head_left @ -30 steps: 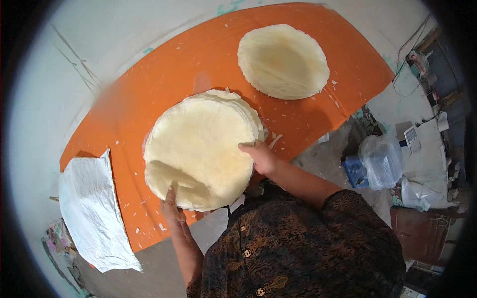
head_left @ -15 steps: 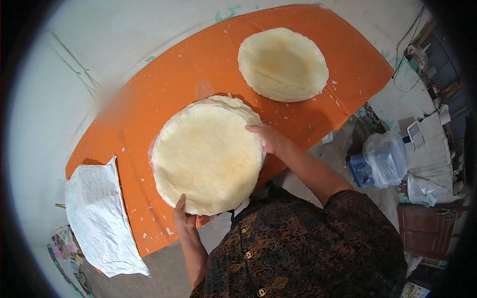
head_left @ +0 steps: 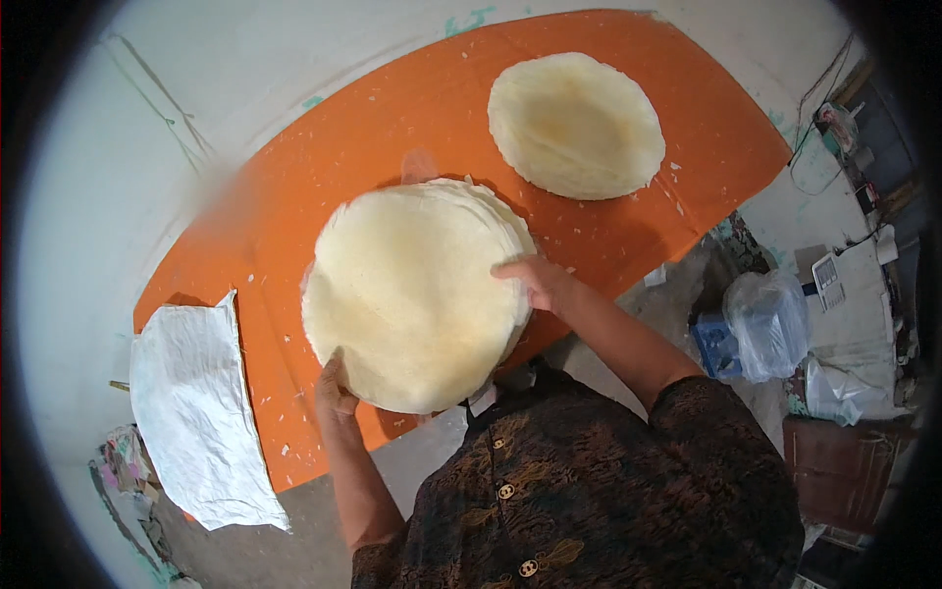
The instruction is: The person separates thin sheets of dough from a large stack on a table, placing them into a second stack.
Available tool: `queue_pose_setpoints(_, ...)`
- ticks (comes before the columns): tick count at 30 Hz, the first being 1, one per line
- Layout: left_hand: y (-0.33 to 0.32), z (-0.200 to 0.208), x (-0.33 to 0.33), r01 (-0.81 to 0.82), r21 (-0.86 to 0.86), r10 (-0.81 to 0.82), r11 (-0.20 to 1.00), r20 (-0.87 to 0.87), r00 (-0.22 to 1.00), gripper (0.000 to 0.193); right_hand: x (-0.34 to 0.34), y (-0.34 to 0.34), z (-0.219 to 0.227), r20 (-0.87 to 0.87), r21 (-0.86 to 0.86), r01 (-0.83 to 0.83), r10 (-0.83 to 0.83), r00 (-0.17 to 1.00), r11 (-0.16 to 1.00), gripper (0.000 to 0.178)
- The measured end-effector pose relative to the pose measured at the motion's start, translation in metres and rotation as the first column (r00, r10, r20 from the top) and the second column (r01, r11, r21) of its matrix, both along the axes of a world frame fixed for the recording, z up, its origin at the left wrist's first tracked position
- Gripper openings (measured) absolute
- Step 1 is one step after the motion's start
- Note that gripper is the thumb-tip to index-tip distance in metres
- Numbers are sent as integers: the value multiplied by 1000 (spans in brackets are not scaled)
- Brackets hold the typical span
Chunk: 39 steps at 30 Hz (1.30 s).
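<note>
Head view showed your left hand (head_left: 337,395) and right hand (head_left: 542,283) holding the stack (head_left: 412,280) by its rim, thumbs on top, at lower left and right; that wide spacing probably kept the broad, floppy layers level; the stack was at the near side of the table (head_left: 383,123), a second pile (head_left: 577,123) apart, perhaps for elbow room; most fingers were hidden, so how many layers you pinched could not be told.

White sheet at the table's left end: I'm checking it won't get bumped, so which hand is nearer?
Left. The left hand is on the lower-left edge of the round stack, right of the white sheet; the right hand is farther off, on the stack's right edge.
</note>
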<state>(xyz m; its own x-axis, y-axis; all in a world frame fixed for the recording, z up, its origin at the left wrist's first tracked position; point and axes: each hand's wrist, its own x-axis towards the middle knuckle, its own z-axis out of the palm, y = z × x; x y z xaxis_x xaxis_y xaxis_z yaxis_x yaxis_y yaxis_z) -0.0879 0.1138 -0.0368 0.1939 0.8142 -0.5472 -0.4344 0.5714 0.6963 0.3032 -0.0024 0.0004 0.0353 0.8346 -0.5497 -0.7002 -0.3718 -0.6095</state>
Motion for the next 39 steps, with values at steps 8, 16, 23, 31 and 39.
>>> queue_pose_setpoints(8, -6, 2, 22, -6, 1, 6, 1000, -130, 991, 47, -3, 10, 14, -51, -28, -8, 7, 999, 1000, 47)
queue_pose_setpoints(16, -6, 6, 21, 57, -39, -61, 998, -101, 993, 48, -16, 9, -1, -31, 179, -11, 17, 999, 984, 43)
queue_pose_setpoints(23, 4, -5, 10, 21, 95, 1, 995, -220, 975, 41, -8, -1, 29, -4, 153, -139, 142, 990, 978, 47)
queue_pose_setpoints(31, 12, 53, 27, 39, 161, 6, 986, -271, 963, 32, -43, 40, 93, 81, 281, -86, 66, 995, 956, 51)
queue_pose_setpoints(39, 3, -5, 4, 107, 64, -115, 992, 152, 982, 57, -12, 12, 4, 383, 139, -102, 41, 923, 985, 58)
